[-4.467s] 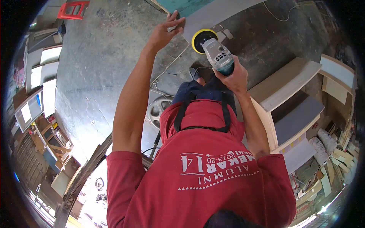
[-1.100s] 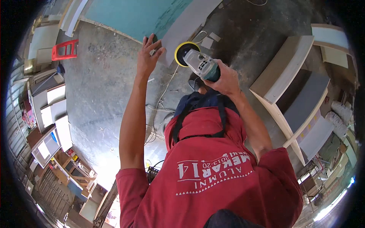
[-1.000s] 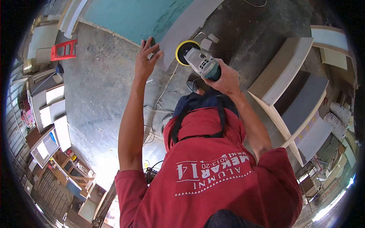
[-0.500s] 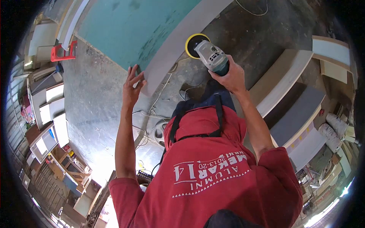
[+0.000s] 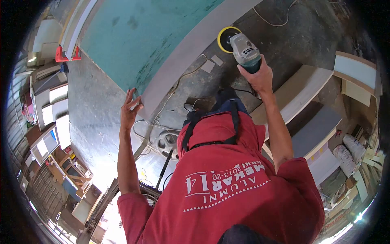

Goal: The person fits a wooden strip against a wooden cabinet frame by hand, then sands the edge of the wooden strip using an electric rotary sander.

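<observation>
My right hand (image 5: 260, 77) is wrapped round the green rear body of a power sander (image 5: 245, 49) with a clear cover. Its round yellow-edged black pad (image 5: 228, 39) is tilted and held near the outer edge of a grey strip (image 5: 178, 61); whether they touch I cannot tell. That strip runs along the edge of a large teal panel (image 5: 134, 36). At the near corner of the panel, my left hand (image 5: 131, 109) rests its fingertips with the fingers apart, holding nothing.
Wooden cabinet frames (image 5: 300, 87) stand on the right, with wrapped bundles (image 5: 345, 158) beyond. A cable (image 5: 280, 24) and two small pale pieces (image 5: 208, 66) lie on the floor. A wheel-like grey object (image 5: 165, 142) is beside my legs. A red stool (image 5: 61, 55) is at the upper left.
My right hand and the sander have moved right and away from my left hand. More of the teal panel shows. My left hand appears lower and further left, still at the panel's corner.
</observation>
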`<state>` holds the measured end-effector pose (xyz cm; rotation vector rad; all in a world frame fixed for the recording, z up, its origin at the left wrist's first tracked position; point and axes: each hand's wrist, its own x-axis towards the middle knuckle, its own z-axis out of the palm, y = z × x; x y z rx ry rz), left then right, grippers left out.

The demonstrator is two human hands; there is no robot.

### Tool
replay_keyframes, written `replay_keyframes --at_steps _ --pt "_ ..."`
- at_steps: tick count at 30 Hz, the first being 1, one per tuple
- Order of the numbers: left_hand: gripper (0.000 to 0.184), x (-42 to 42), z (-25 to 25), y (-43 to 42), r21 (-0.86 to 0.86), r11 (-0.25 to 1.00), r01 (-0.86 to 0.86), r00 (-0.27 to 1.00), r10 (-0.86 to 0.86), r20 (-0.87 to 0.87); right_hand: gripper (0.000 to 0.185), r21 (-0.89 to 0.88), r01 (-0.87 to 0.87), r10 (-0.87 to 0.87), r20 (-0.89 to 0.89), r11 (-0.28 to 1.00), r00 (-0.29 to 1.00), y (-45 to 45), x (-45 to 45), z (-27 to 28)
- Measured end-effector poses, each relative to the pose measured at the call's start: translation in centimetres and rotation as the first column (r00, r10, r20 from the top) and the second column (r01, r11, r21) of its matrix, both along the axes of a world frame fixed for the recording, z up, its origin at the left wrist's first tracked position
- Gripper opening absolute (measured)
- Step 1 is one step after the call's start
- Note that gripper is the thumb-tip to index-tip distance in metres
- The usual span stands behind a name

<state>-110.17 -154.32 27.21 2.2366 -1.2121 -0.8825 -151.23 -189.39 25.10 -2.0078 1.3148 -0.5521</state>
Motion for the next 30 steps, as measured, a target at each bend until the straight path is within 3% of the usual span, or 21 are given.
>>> replay_keyframes --at_steps 6,8,13,16,22,28,30 --pt "0.048 -0.6 0.7 -2.6 0.077 0.991 -0.110 0.994 0.109 0.011 0.059 0.019 0.014 -0.015 0.055 1.000 0.998 -0.6 -1.1 1.3" --pt "0.050 -2.8 0.3 -5.9 -0.053 0.997 -0.064 0.981 0.073 0.182 0.058 0.004 -0.068 0.068 0.037 0.998 0.997 0.6 -0.8 1.5" --pt "0.051 -6.8 -1.4 -15.2 -0.167 0.986 -0.002 0.987 0.029 0.161 0.059 -0.003 -0.134 0.134 0.003 0.991 0.991 4.9 1.2 1.8" --pt "0.051 -7.3 -2.4 -18.3 -0.107 0.994 -0.032 0.974 0.055 0.218 0.059 -0.008 -0.200 0.200 0.008 0.980 0.980 6.6 2.3 2.1" --pt "0.051 -7.4 -2.7 -18.7 -0.145 0.988 -0.053 0.975 0.083 0.207 0.058 -0.017 -0.199 0.199 -0.005 0.980 0.980 6.3 3.2 1.8" --pt "0.053 -7.3 -2.7 -18.6 -0.057 0.994 -0.090 0.978 0.099 0.185 0.059 -0.022 -0.181 0.181 0.013 0.983 0.983 2.8 1.8 1.1" --pt "0.053 -6.9 -3.5 -18.3 -0.096 0.992 -0.078 0.989 0.089 0.116 0.059 -0.008 -0.162 0.162 -0.003 0.987 0.987 0.9 1.0 0.9"
